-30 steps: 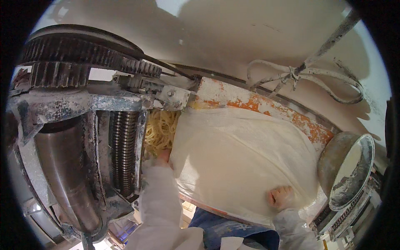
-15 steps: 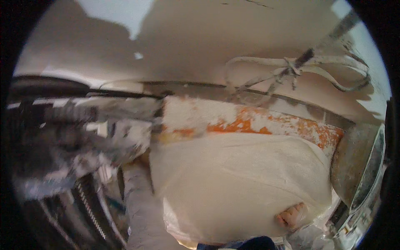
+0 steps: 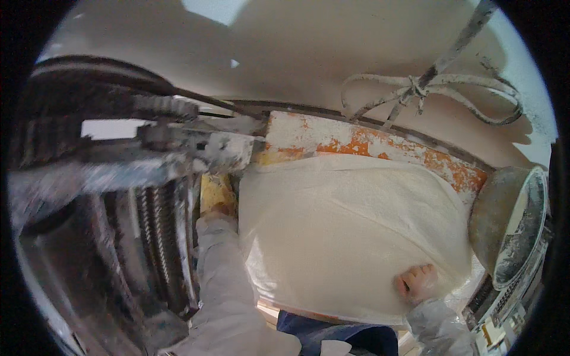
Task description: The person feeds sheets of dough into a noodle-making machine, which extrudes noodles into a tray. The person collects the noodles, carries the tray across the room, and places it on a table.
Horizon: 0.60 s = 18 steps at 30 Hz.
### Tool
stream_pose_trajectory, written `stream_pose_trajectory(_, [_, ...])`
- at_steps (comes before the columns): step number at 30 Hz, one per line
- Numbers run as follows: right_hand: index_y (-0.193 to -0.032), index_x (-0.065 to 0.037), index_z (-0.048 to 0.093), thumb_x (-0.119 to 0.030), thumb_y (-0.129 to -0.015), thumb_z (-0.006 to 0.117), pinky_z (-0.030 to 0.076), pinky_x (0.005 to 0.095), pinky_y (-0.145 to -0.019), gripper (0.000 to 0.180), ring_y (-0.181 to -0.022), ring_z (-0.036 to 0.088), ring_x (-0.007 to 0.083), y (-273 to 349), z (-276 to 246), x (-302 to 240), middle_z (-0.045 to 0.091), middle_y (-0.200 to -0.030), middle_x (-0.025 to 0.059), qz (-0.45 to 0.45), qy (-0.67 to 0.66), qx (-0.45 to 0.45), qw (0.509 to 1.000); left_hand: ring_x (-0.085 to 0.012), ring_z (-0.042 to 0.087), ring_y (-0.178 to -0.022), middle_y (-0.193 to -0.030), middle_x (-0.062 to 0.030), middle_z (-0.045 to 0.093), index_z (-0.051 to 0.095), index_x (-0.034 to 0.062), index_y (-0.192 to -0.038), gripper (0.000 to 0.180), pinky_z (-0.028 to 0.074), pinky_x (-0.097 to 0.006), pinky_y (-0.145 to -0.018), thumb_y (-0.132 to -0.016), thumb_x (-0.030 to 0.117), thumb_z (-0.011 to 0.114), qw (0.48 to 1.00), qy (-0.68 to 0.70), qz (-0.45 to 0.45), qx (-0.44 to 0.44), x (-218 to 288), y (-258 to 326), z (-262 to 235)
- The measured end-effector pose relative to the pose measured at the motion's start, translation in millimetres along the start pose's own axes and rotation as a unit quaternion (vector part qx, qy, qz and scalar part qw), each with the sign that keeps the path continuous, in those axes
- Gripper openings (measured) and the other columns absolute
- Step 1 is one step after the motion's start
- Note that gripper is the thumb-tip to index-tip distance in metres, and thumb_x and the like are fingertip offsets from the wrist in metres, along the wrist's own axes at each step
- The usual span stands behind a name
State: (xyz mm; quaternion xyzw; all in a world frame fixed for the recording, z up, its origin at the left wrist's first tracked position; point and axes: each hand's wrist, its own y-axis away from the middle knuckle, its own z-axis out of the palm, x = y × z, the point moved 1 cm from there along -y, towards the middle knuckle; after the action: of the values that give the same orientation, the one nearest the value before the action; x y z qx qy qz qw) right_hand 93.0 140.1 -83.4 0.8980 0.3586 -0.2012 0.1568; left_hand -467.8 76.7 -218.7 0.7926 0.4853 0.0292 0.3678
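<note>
A broad, pale cream sheet [image 3: 344, 237], loosely creased, covers most of the board in front of me; its lower left edge looks shiny and see-through. Over its lower right part lies my right hand [image 3: 417, 282], fingers curled in; whatever they hold, if anything, is hidden. Long creases run across the sheet towards its right edge, beyond that hand. My left arm, in a pale grey sleeve [image 3: 222, 267], reaches forward along the sheet's left side. Only a little of my left hand [image 3: 218, 211] shows, beside a yellow piece [image 3: 216, 188]; its fingers cannot be made out.
Dark machinery with gear wheels [image 3: 160, 107] and rollers [image 3: 157, 237] stands close on the left. An orange, powder-caked panel [image 3: 380, 145] borders the far side. A metal bowl-shaped part [image 3: 496, 219] is at right. Beyond, a knotted strap [image 3: 415, 89] hangs on a bar [image 3: 460, 44].
My view has shifted, so the machinery and left arm appear farther right and the sheet higher. My right hand remains curled on the sheet. The yellow piece by my left hand is now plainer.
</note>
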Motion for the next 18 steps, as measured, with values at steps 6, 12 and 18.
stream_pose_trajectory(6, [-0.056, -0.013, 0.056, -0.024, -0.064, 0.056, 0.039, 0.0352, -0.057, 0.014, -0.058, 0.051, 0.0252, 8.5, 0.4, -1.2, 0.055, -0.061, 0.0063, 0.012, 0.073, 0.003, 0.997, -0.0175, 0.056, -0.078, -0.092, -0.0058, 0.060, 0.060, 0.0071, -0.095, 0.029, 0.042, -0.030, -0.070, -0.078, 0.029, 0.050, 0.927, 0.358, 0.012, 0.111, 9.3, 113.1, -9.2])
stream_pose_trajectory(12, [-0.060, -0.014, 0.059, -0.026, -0.069, 0.051, 0.039, 0.0369, -0.063, 0.016, -0.065, 0.052, 0.0265, 7.5, -3.4, -10.3, 0.056, -0.067, 0.0084, 0.060, 0.065, -0.016, 0.996, -0.0199, 0.054, -0.086, -0.094, -0.0128, 0.056, 0.048, 0.0037, -0.109, 0.031, 0.043, -0.030, -0.077, -0.086, 0.025, 0.044, 0.656, 0.722, 0.164, 0.146, 15.7, 273.0, 2.6])
stream_pose_trajectory(18, [-0.061, -0.014, 0.059, -0.026, -0.070, 0.049, 0.040, 0.0365, -0.068, 0.018, -0.071, 0.053, 0.0267, 3.4, -6.1, -15.8, 0.056, -0.069, 0.0091, 0.080, 0.092, -0.068, 0.990, -0.0260, 0.051, -0.092, -0.108, -0.0156, 0.048, 0.038, 0.0046, -0.117, 0.037, 0.043, -0.034, -0.082, -0.085, 0.021, 0.045, 0.529, 0.762, 0.121, 0.353, -16.0, 299.6, 10.3])
